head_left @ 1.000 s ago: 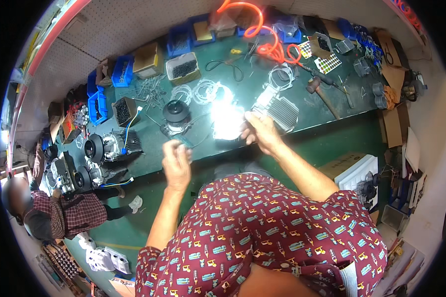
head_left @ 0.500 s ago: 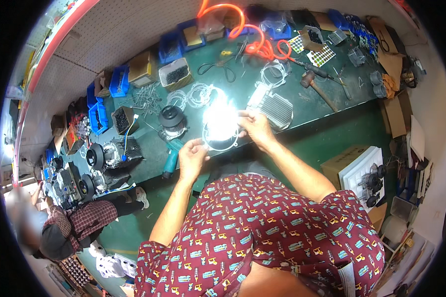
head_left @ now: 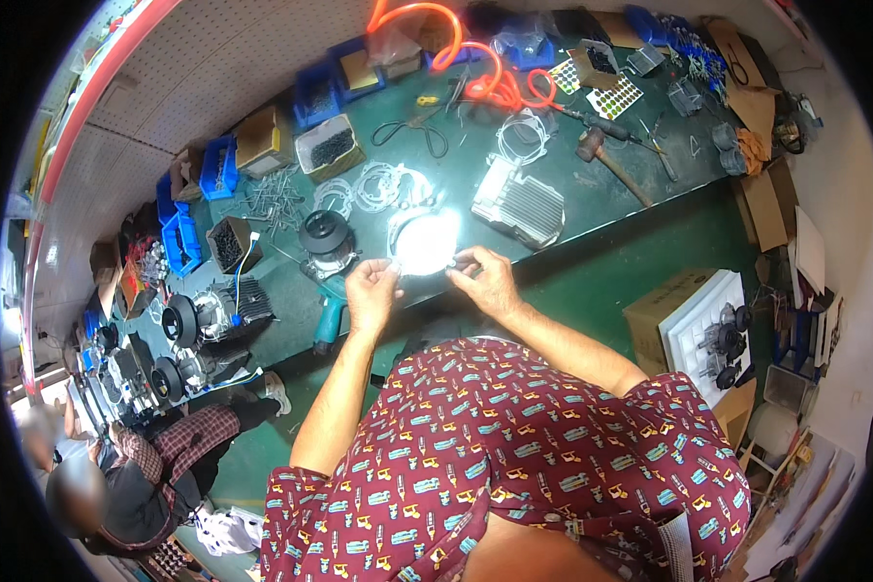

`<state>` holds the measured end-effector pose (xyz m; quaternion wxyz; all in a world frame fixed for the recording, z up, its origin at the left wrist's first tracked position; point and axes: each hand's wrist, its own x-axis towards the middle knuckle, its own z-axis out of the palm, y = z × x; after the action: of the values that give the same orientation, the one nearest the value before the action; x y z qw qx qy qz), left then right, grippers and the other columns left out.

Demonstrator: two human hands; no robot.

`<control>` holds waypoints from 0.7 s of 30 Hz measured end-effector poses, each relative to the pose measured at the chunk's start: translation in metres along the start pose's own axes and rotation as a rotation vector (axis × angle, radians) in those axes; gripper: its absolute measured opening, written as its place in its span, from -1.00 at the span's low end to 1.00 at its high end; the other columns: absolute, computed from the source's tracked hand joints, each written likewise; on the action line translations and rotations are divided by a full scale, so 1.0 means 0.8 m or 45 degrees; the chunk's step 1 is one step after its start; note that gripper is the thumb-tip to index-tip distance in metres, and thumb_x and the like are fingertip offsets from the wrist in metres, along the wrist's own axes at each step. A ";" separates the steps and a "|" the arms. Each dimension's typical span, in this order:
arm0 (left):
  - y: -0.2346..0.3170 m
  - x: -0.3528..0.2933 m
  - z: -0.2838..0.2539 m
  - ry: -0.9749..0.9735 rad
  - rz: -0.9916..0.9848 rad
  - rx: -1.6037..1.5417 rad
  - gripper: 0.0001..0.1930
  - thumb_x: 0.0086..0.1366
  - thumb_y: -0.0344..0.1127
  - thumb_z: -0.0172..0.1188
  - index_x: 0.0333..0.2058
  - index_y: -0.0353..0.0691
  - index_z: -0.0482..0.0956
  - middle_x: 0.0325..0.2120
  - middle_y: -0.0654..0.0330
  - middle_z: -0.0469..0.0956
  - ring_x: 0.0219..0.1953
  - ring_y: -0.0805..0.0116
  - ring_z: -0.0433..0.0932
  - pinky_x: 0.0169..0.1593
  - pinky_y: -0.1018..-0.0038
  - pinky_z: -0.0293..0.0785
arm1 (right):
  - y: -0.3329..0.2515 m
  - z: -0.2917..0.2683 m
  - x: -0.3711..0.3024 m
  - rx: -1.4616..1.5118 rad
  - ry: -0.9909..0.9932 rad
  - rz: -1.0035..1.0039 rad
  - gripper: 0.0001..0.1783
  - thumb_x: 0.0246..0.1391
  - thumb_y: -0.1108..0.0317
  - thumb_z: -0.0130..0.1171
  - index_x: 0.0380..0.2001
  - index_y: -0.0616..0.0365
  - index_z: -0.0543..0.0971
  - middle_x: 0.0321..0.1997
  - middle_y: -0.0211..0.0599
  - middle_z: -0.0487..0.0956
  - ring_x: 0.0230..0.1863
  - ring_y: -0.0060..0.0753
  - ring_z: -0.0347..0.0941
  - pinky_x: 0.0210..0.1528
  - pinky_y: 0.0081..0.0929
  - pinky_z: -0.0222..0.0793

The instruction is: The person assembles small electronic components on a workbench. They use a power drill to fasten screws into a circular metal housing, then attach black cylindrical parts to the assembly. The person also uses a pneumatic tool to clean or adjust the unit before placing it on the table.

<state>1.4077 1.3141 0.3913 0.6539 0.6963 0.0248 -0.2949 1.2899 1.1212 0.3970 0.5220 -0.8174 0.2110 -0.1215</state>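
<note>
A pale ring-shaped gasket or frame with small lugs lies at the near edge of the bench, its middle washed out by bright glare. My left hand pinches its lower left rim between thumb and fingers. On the opposite side my right hand has thumb and fingertips closed on the rim. Left of the ring stands a motor with a round black fan housing. A teal power tool sticks out over the edge below it. A finned silver metal housing rests to the right.
More pale rings lie behind, near a box of small black parts. Scissors, a hammer and an orange coiled air hose are farther back. Finned motors stand at left, where a co-worker works.
My right hand has come down and left along the ring's rim. The ring sits slightly lower in glare. The view has shifted a little, and the co-worker at left has moved.
</note>
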 end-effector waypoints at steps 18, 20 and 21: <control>-0.001 0.003 -0.001 -0.059 0.178 0.238 -0.83 0.30 -0.34 0.30 -0.31 -0.30 0.51 -0.62 0.40 0.48 -0.63 0.67 0.36 -0.59 0.65 0.29 | 0.000 -0.003 -0.002 -0.107 0.018 -0.134 -0.80 -0.01 0.39 0.35 -0.32 0.25 0.60 -0.38 -0.20 0.58 -0.44 -0.30 0.60 -0.37 -0.41 0.50; 0.008 -0.003 0.002 -0.060 0.110 0.233 -0.83 0.29 -0.33 0.30 -0.31 -0.29 0.51 -0.62 0.40 0.47 -0.63 0.67 0.37 -0.59 0.65 0.31 | 0.000 -0.004 -0.003 -0.141 0.014 -0.155 -0.80 -0.01 0.39 0.35 -0.33 0.24 0.60 -0.39 -0.21 0.57 -0.44 -0.30 0.60 -0.37 -0.39 0.50; 0.009 -0.002 0.006 -0.038 0.096 0.209 -0.83 0.30 -0.34 0.30 -0.32 -0.28 0.50 -0.61 0.41 0.47 -0.62 0.68 0.37 -0.58 0.66 0.33 | 0.000 -0.005 -0.003 -0.144 0.014 -0.145 -0.81 -0.01 0.38 0.35 -0.33 0.23 0.60 -0.39 -0.21 0.57 -0.44 -0.30 0.60 -0.37 -0.39 0.50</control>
<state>1.4072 1.3094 0.3984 0.6056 0.7434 -0.0356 -0.2815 1.2861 1.1190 0.3991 0.4661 -0.8556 0.1737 -0.1434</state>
